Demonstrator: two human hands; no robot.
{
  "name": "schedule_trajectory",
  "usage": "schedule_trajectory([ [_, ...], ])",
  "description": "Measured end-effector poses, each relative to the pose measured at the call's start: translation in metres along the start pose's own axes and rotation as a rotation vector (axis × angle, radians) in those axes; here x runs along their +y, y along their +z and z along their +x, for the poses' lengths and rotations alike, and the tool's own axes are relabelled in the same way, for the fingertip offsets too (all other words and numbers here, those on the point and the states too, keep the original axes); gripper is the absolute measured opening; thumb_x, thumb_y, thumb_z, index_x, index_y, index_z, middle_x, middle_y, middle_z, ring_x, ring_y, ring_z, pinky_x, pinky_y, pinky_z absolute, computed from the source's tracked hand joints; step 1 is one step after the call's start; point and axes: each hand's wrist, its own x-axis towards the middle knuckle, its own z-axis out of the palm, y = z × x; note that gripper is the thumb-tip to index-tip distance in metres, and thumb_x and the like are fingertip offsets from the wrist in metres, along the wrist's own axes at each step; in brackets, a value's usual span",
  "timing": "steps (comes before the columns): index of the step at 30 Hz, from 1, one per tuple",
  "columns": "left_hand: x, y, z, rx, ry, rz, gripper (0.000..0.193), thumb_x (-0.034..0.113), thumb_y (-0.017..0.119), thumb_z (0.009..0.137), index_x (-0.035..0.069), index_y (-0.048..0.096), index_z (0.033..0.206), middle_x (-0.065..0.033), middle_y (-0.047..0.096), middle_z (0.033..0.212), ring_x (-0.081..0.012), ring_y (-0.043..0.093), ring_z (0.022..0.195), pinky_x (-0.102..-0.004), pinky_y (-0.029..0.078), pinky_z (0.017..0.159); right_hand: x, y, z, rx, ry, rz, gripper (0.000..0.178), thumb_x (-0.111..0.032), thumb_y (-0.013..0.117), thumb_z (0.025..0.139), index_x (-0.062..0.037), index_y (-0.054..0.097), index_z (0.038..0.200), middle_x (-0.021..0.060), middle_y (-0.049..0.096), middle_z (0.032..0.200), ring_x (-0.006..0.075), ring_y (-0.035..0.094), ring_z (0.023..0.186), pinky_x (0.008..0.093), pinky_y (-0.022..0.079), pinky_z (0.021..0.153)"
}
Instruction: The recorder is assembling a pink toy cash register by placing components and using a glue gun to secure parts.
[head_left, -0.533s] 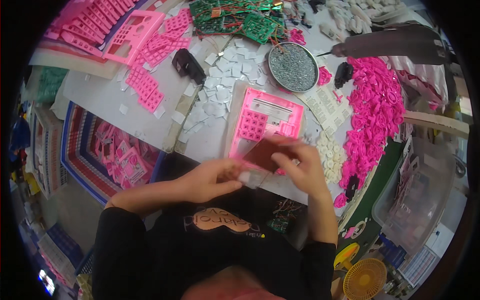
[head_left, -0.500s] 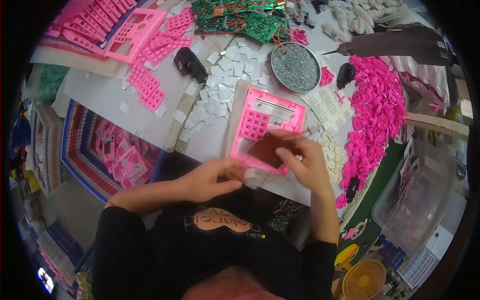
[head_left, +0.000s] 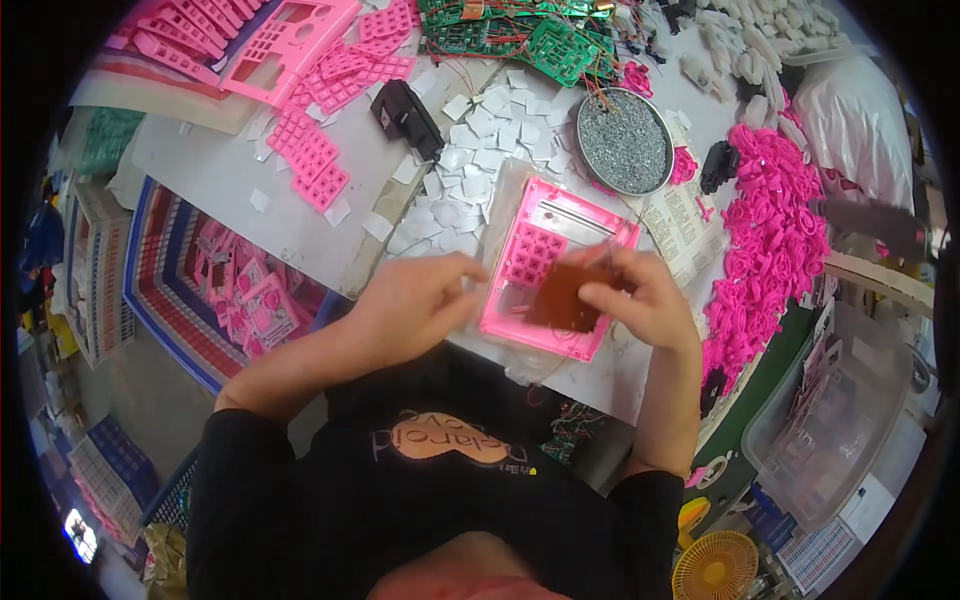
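Observation:
My right hand [head_left: 650, 300] grips a brown circuit board [head_left: 568, 298] between thumb and fingers. The board is held over the lower part of a pink plastic casing [head_left: 560, 342], which lies with its inner side up on the bench. A pink keypad [head_left: 534, 254] sits inside the casing. To the left of the casing, my left hand [head_left: 420, 305] is raised with curved fingers apart, slightly blurred, and nothing visible in it. Clear plastic film [head_left: 500, 215] lies along the casing's left side.
White paper squares [head_left: 475, 165] are scattered left of a round dish of screws [head_left: 625, 140]. Pink parts [head_left: 765, 240] are heaped at the right, near a blurred dark screwdriver [head_left: 875, 225]. Green circuit boards [head_left: 565, 50] lie at the back. A blue-rimmed crate [head_left: 165, 320] stands at the left.
My left hand has lifted away from the casing's near edge, up and to the left. The brown board has turned in my right hand. The hanging screwdriver has moved right. The whole view has shifted slightly.

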Motion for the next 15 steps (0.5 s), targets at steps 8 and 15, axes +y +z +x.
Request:
schedule_trajectory([
  [8,-0.007,0.012,0.031,0.029,0.203,0.335,0.016,0.015,0.069,0.083,0.006,0.064,0.095,-0.0099,0.063,0.078,-0.029,0.063,0.068,-0.0393,0.049,0.06,0.013,0.001,0.002,-0.125,0.015,0.02,0.031,-0.006,0.068,0.088,0.0026,0.063,0.117,0.0064,0.068,0.104,0.0147,0.062,0.099,0.0307,0.049,0.09],
  [15,0.006,0.023,0.023,0.024,0.126,0.459,0.025,0.017,0.069,0.084,0.007,0.061,0.104,-0.0115,0.064,0.079,-0.0332,0.065,0.072,-0.042,0.05,0.06,0.012,0.0,0.005,-0.138,0.029,-0.042,0.03,-0.009,0.066,0.087,0.0005,0.065,0.116,0.0111,0.068,0.103,0.0194,0.065,0.094,0.0325,0.05,0.087],
])
